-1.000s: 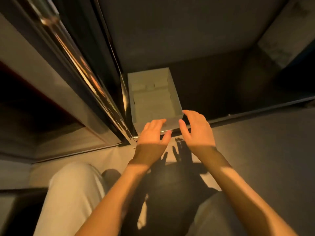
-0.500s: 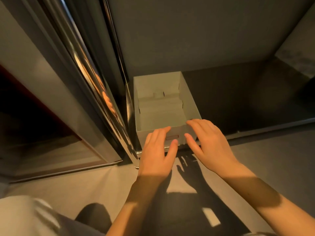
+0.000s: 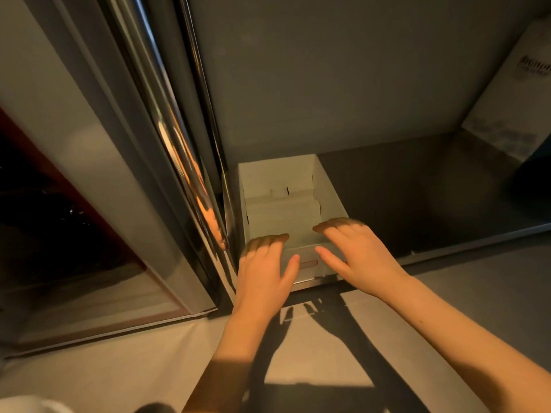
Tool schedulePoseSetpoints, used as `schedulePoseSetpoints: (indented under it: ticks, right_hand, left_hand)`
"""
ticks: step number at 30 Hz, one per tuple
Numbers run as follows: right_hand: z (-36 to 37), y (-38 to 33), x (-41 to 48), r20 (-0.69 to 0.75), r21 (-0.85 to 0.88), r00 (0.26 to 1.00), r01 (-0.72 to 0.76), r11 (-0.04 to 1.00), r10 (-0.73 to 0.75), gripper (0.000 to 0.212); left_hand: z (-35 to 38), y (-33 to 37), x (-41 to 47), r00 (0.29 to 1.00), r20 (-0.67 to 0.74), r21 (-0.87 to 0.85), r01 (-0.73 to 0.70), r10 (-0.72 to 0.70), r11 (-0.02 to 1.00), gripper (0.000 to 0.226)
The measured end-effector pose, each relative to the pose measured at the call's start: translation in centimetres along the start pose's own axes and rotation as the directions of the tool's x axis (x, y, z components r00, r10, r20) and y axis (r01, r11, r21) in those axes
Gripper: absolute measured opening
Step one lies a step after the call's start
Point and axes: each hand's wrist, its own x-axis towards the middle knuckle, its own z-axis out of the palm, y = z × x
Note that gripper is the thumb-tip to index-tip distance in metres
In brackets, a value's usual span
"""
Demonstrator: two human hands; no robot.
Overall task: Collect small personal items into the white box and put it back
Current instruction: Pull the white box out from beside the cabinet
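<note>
Box (image 3: 323,189): white cardboard, rectangular, open-top; L hand (image 3: 264,272) & R hand (image 3: 362,257) fingers curl over near wall, gripping.

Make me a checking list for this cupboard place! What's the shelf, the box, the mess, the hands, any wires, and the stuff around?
Surface: dark cupboard shelf.
Job's things: white box in the shelf's left front corner, open-topped, looks empty; no small items seen.
Clutter: pale printed carton at back right.
Grippers: left hand and right hand hold the box's near wall, fingers over the rim, thumbs on the front.
Cables: nothing seen.
Surroundings: shiny metal frame left of the box; pale floor in front.
</note>
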Motion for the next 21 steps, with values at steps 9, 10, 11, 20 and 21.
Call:
schedulePoseSetpoints:
  ticks: [9,10,11,20,21]
  right_hand:
    - [1.6,1.0,-1.0,0.051,0.010,0.998,-0.041,0.999,0.040,0.038]
    - [1.7,1.1,-1.2,0.045,0.011,0.998,-0.032,0.999,0.032,0.035]
    - [1.8,1.4,-1.6,0.039,0.015,0.999,-0.027,1.000,0.026,0.031]
    - [1.6,3.3,-5.7,-0.016,0.178,0.994,-0.101,0.979,0.105,0.011]
    - [1.6,3.3,-6.0,-0.015,0.195,0.994,-0.107,0.975,0.112,0.012]
  left_hand:
    - [2.0,-1.2,-0.2,1.000,0.010,0.027,-0.003,0.003,1.000,0.036]
    - [2.3,-1.2,-0.3,1.000,0.005,0.015,-0.022,0.022,1.000,0.032]
    - [2.5,-1.1,-0.4,0.999,0.001,0.004,-0.042,0.042,0.999,0.028]
    - [4.5,1.3,-3.0,0.990,-0.084,-0.135,-0.128,0.117,0.983,0.003]
    - [4.6,1.4,-3.2,0.991,-0.080,-0.145,-0.120,0.110,0.982,0.004]
